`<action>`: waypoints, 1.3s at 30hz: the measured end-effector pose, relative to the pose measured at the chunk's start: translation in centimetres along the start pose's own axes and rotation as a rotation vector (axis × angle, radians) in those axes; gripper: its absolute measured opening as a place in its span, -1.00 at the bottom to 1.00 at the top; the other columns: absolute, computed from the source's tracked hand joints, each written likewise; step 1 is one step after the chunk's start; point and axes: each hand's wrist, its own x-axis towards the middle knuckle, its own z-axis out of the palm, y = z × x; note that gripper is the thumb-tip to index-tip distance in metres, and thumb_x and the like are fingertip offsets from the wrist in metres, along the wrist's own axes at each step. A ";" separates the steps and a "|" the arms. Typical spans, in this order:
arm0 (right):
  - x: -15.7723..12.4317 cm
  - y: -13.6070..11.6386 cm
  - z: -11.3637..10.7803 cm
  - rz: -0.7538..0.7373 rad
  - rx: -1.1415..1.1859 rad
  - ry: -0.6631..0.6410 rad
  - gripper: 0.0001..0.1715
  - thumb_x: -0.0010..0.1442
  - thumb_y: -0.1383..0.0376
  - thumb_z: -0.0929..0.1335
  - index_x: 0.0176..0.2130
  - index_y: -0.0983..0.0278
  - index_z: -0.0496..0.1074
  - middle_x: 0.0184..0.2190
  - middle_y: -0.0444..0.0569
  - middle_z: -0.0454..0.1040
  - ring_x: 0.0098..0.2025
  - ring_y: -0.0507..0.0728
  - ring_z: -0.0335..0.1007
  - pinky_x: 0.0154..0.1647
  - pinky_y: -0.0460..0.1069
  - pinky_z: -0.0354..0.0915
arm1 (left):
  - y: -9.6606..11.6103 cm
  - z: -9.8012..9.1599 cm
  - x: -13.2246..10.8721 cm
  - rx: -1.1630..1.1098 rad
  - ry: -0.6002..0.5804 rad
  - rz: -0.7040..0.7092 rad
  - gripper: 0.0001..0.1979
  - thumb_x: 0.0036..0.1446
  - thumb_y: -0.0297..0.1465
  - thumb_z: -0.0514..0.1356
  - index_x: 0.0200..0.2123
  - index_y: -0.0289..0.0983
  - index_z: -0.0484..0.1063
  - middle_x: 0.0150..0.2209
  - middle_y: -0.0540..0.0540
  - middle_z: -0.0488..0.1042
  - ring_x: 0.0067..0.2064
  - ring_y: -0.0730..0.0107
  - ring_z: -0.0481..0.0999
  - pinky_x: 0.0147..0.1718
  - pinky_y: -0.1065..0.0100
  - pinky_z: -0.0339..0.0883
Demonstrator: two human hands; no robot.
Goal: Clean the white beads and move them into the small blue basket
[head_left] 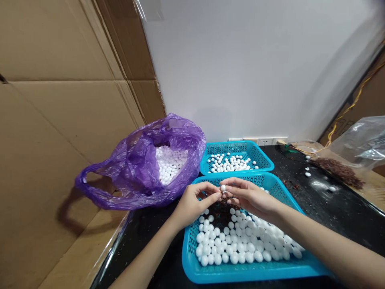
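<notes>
My left hand (197, 200) and my right hand (251, 196) meet over the back of a near blue basket (240, 277). Between their fingertips is a small white ball (223, 188), and the fingers of both hands are closed in a pinch around it. Whatever else the fingertips may touch is too small to make out. Many loose white balls (237, 245) fill the front of this basket. Beneath my hands lies a patch of dark reddish-brown bits (221, 216) inside the basket.
Behind stands a second blue basket (261, 156) with scattered white balls. A purple plastic bag (126, 180) of white balls lies open at left. Brown dried pieces (338, 170) and a clear plastic bag (365, 140) are at right. Cardboard (45, 132) walls the left; power sockets (264, 141) line the back.
</notes>
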 end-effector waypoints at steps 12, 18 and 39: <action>0.1 0.0 0.2 -0.014 -0.002 0.020 -0.70 -0.06 0.29 0.51 -0.28 0.30 0.47 -0.32 -0.07 0.47 -0.26 0.02 0.39 -0.14 -0.05 0.26 | 0.0 0.0 0.0 -0.059 -0.009 -0.009 -0.83 0.09 -0.32 0.18 -0.37 -0.32 0.48 -0.39 -0.06 0.53 -0.33 0.39 0.48 -0.34 0.41 0.32; 0.0 0.0 0.3 -0.036 -0.023 0.022 -0.72 -0.08 0.29 0.51 -0.30 0.29 0.48 -0.33 -0.07 0.47 -0.27 0.03 0.38 -0.16 -0.04 0.27 | 0.1 0.0 0.0 -0.048 -0.005 -0.009 -0.83 0.09 -0.33 0.18 -0.37 -0.32 0.48 -0.39 -0.05 0.53 -0.34 0.39 0.48 -0.35 0.42 0.31; 0.0 0.2 0.2 -0.093 -0.184 0.043 -0.76 -0.02 0.24 0.48 -0.28 0.24 0.52 -0.31 -0.05 0.51 -0.23 0.07 0.41 -0.06 0.00 0.25 | 0.0 0.1 -0.1 -0.064 0.006 -0.018 -0.81 0.10 -0.30 0.16 -0.40 -0.32 0.45 -0.39 -0.06 0.50 -0.32 0.37 0.47 -0.35 0.41 0.31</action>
